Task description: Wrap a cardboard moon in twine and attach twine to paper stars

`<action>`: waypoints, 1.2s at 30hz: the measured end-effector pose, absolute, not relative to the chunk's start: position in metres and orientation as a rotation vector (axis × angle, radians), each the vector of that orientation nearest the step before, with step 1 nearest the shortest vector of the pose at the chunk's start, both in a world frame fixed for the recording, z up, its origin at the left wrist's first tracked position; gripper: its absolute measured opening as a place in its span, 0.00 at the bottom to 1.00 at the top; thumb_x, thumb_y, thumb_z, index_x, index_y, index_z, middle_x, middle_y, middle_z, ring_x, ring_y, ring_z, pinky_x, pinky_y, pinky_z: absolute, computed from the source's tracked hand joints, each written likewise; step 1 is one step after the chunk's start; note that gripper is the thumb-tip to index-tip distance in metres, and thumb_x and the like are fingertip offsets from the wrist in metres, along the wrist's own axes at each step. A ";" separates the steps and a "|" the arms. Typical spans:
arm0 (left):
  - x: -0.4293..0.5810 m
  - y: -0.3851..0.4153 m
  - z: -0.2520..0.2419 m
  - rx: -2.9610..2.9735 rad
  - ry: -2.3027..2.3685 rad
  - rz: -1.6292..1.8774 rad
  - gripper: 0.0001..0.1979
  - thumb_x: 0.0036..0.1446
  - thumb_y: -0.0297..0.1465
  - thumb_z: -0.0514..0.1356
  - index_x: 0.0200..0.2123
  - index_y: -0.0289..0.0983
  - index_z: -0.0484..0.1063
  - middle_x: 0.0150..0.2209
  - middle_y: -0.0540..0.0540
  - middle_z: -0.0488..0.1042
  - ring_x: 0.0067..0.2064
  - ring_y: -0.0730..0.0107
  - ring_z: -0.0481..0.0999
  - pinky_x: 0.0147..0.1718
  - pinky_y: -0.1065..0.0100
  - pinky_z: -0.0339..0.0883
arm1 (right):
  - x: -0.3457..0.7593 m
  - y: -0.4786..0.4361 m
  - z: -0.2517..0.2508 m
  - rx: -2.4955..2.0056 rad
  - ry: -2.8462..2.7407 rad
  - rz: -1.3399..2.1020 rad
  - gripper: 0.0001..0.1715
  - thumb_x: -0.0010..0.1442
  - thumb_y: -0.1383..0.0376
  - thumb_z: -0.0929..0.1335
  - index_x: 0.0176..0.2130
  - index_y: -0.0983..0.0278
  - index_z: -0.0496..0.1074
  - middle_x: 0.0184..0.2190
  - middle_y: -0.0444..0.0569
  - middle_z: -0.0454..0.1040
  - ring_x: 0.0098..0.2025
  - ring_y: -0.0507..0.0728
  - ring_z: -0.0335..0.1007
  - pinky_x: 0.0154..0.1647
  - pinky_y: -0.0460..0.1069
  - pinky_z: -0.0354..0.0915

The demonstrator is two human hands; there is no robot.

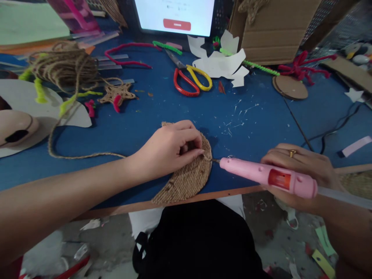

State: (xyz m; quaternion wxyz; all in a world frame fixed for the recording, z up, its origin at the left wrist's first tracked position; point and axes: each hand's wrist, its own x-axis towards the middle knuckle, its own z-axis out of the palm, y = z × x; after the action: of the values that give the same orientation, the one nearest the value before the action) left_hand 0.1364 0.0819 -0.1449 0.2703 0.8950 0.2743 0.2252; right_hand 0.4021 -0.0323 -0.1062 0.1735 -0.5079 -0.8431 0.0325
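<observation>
Blue bench (255, 131), near edge at 6 o'clock: jute-coiled crescent (186, 182) under left hand (167, 153), pressed down on it. Right hand (299, 174) wrapped round pink hot glue gun (261, 174), nozzle just beside crescent. Red-and-yellow scissors (192, 81) at 12, twine bundle (65, 68) at 10; scrap-strewn floor (281, 221) below.

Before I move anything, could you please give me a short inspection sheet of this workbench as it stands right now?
Surface: blue tabletop, flecked with pale scraps.
Job's things: jute-coiled crescent; pink hot glue gun, nozzle at the crescent's edge.
Clutter: jute twine coil, red-and-yellow scissors, white paper cutouts, red pipe cleaner.
Hands: left hand on the crescent; right hand holds the gun.
Cables: black cable, far right.
Surroundings: monitor, cardboard sheet, paper scraps on the floor.
</observation>
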 end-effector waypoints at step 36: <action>0.137 0.082 -0.143 2.420 0.722 0.619 0.07 0.58 0.32 0.59 0.30 0.35 0.73 0.35 0.48 0.72 0.24 0.82 0.68 0.26 0.76 0.65 | 0.398 -0.037 -0.105 -1.365 -2.411 0.131 0.08 0.57 0.70 0.65 0.29 0.61 0.59 0.21 0.41 0.63 0.24 0.52 0.55 0.22 0.48 0.52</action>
State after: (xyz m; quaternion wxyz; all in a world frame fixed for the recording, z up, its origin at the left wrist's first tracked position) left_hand 0.1366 0.0821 -0.1433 0.2673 0.8969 0.2674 0.2295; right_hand 0.3982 -0.0369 -0.1049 0.1828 -0.4837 -0.8547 0.0463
